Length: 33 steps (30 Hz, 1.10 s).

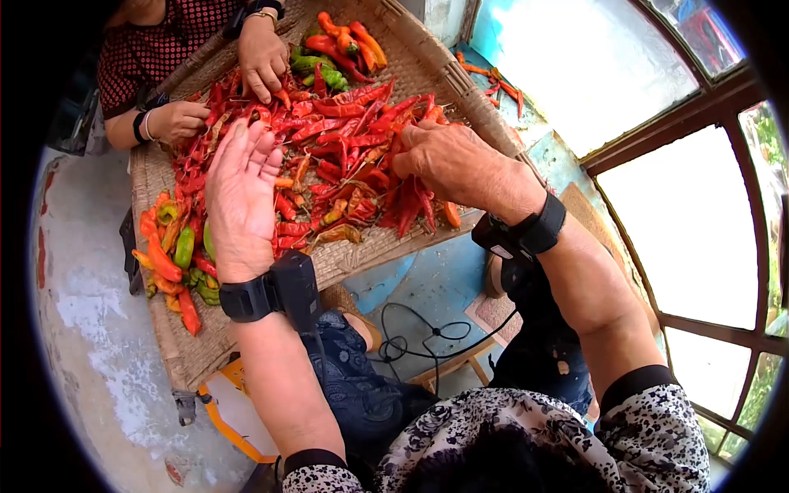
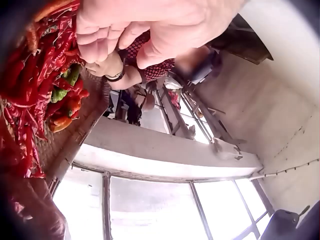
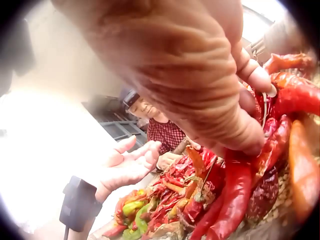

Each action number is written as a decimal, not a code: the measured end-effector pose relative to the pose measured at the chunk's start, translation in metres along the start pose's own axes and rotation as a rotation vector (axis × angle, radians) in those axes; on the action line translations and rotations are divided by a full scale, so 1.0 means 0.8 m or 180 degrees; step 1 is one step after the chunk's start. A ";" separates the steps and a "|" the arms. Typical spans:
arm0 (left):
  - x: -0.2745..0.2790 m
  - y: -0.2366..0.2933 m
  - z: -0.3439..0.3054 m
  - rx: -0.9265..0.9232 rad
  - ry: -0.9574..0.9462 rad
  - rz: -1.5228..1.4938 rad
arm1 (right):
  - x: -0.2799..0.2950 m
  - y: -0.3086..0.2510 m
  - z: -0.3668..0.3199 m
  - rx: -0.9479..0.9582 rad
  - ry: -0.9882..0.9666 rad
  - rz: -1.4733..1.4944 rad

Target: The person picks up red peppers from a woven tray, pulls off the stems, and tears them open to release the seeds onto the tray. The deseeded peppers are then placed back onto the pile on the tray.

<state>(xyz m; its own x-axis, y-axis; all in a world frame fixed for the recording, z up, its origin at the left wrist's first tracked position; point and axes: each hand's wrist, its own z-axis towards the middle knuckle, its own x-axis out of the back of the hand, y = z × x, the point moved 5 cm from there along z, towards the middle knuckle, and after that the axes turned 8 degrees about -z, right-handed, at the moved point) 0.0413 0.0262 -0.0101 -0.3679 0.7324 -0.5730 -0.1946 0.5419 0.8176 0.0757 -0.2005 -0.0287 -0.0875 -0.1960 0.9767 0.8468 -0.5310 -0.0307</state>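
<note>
Red chili peppers (image 1: pixel 345 123) lie in a wide heap across a woven tray (image 1: pixel 341 267). My left hand (image 1: pixel 242 193) is held over the left part of the heap, palm turned up, fingers fairly straight, holding nothing. At the heap's right side my right hand (image 1: pixel 460 164) reaches down with curled fingers. In the right wrist view, its fingertips and thumb close on red peppers (image 3: pixel 237 192), a thin stem showing between them; the palm side is partly hidden. Across the tray, another person's hands (image 1: pixel 263 62) touch peppers at the far left edge.
Green and orange peppers (image 1: pixel 168 255) form a pile at the tray's left corner, with another mixed pile (image 1: pixel 337 49) at the far end. A few peppers (image 1: pixel 501 86) lie on the window ledge at right. A black cable (image 1: pixel 431 353) hangs below the tray.
</note>
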 end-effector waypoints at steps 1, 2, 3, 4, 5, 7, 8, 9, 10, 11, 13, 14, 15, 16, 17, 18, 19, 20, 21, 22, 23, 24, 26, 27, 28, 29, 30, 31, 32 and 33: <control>-0.015 -0.004 -0.005 0.0032 -0.0326 0.0259 | 0.005 0.004 0.004 -0.0040 -0.0031 0.0230; -0.028 -0.010 -0.009 0.0063 -0.0648 0.0513 | 0.007 0.009 0.007 -0.0076 -0.0065 0.0459; -0.040 -0.020 -0.014 0.0153 -0.0876 0.0822 | 0.010 0.015 0.009 0.0074 0.0369 0.0935; -0.053 -0.028 -0.024 0.0273 -0.1041 0.1130 | 0.012 0.016 0.011 0.0076 0.0367 0.0932; -0.061 -0.038 -0.030 0.0406 -0.1207 0.1360 | 0.020 0.022 0.013 -0.0149 0.0643 0.1078; -0.077 -0.056 -0.043 0.0516 -0.1419 0.1663 | 0.038 0.025 0.014 -0.0455 0.1009 0.1253; -0.083 -0.062 -0.049 0.0493 -0.1471 0.1739 | 0.036 0.022 0.014 -0.0463 0.1013 0.1251; -0.084 -0.066 -0.048 0.0413 -0.1544 0.1808 | 0.034 0.018 0.015 -0.0402 0.1104 0.1205; -0.086 -0.067 -0.049 0.0420 -0.1558 0.1809 | 0.032 0.015 0.016 -0.0342 0.1193 0.1160; -0.087 -0.064 -0.048 0.0166 -0.1486 0.1809 | 0.031 0.011 0.017 -0.0254 0.1299 0.1103; -0.084 -0.056 -0.043 -0.0243 -0.1375 0.1915 | 0.034 0.004 0.020 -0.0198 0.1280 0.1136; -0.083 -0.052 -0.041 -0.0240 -0.1380 0.1918 | 0.037 0.001 0.020 -0.0133 0.1262 0.1170; -0.080 -0.042 -0.037 -0.0422 -0.1142 0.1916 | 0.036 0.003 0.020 -0.0322 0.1052 0.1212; -0.074 -0.032 -0.032 -0.0603 -0.0902 0.1911 | 0.037 0.003 0.021 -0.0323 0.1053 0.1211; -0.060 -0.020 -0.022 -0.0802 -0.0671 0.1323 | 0.037 0.007 0.021 -0.0517 0.1113 0.1343; -0.042 -0.006 -0.009 -0.0993 -0.0440 0.0732 | 0.037 0.011 0.021 -0.0712 0.1172 0.1472; -0.031 0.012 -0.001 -0.1166 -0.0085 0.0356 | 0.033 0.011 0.022 -0.0714 0.1173 0.1471; -0.015 0.024 0.005 -0.1165 0.0067 0.0097 | 0.027 0.007 0.023 -0.0475 0.1214 0.1383; 0.004 0.027 0.011 -0.0907 0.0306 -0.0117 | 0.023 0.000 0.026 -0.0231 0.1255 0.1300; 0.020 0.024 0.014 -0.0652 0.0548 -0.0329 | 0.012 -0.008 0.029 -0.0189 0.0897 0.0881; 0.033 0.017 0.016 -0.0452 0.0747 -0.0422 | 0.003 -0.014 0.029 -0.0193 0.0686 0.0745; 0.029 0.010 0.013 -0.0141 0.0638 -0.0526 | -0.002 -0.021 0.031 -0.0193 0.0476 0.0610; 0.011 -0.002 0.006 0.0191 0.0017 -0.0422 | -0.006 -0.022 0.037 -0.0212 0.0381 0.0474; -0.001 -0.006 0.002 0.0254 -0.0335 -0.0171 | -0.008 -0.020 0.039 -0.0258 0.0278 0.0317; -0.021 -0.007 -0.009 0.0200 -0.0657 0.0263 | -0.006 -0.018 0.039 -0.0251 0.0274 0.0319; -0.034 -0.012 -0.016 0.0187 -0.0807 0.0732 | 0.004 -0.014 0.039 -0.0265 0.0553 0.0495; -0.044 -0.017 -0.023 0.0173 -0.0952 0.1202 | 0.015 -0.011 0.038 -0.0278 0.0831 0.0672; -0.053 -0.023 -0.030 0.0195 -0.1109 0.1671 | 0.024 -0.007 0.036 -0.0324 0.0945 0.0901; -0.060 -0.029 -0.036 0.0215 -0.1266 0.2141 | 0.026 -0.005 0.035 -0.0318 0.0942 0.0902; -0.064 -0.037 -0.038 0.0189 -0.1474 0.2367 | 0.031 -0.002 0.033 -0.0307 0.1089 0.0983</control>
<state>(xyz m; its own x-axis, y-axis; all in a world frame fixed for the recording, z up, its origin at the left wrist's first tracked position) 0.0382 -0.0402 -0.0032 0.0280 0.9910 0.1312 0.0012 -0.1313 0.9913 0.0857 -0.1828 0.0009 -0.0208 -0.6088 0.7930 0.8092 -0.4761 -0.3443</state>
